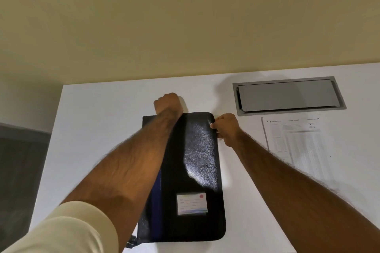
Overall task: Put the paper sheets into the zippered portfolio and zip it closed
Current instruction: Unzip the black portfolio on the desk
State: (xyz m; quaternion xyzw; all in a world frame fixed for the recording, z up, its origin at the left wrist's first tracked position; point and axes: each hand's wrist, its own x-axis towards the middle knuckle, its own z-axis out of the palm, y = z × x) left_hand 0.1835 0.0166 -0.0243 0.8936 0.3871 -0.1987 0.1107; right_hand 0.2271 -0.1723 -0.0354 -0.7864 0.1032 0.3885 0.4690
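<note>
The portfolio [197, 150] lies flat on the white table [92, 129], cover down, long axis running away from the person, with a label [192, 203] near its near end. The sheets [298, 146] lie on the table to its right, well apart from it and just below a grey hatch [287, 96] set into the tabletop. No sheet is inside the portfolio, so the loading step has not begun; the step in hand is judged to be opening the portfolio. The left hand [168, 104] sits at the far edge, fingers curled into a fist; its underside is hidden, so whether it holds the edge, a zip pull or nothing cannot be told. The right hand [226, 129] is at the far right corner, thumb and fingers pinching the cover's edge there. The zip itself is not visible along the right or far edge, and its state cannot be confirmed. The next move probably calls for one hand to steady the portfolio while the other runs the zip round the corner and along the side, or lifts the cover if the zip is already free. The right hand must then release the corner and reach across to the sheets, gathering them as one squared stack before insertion.
</note>
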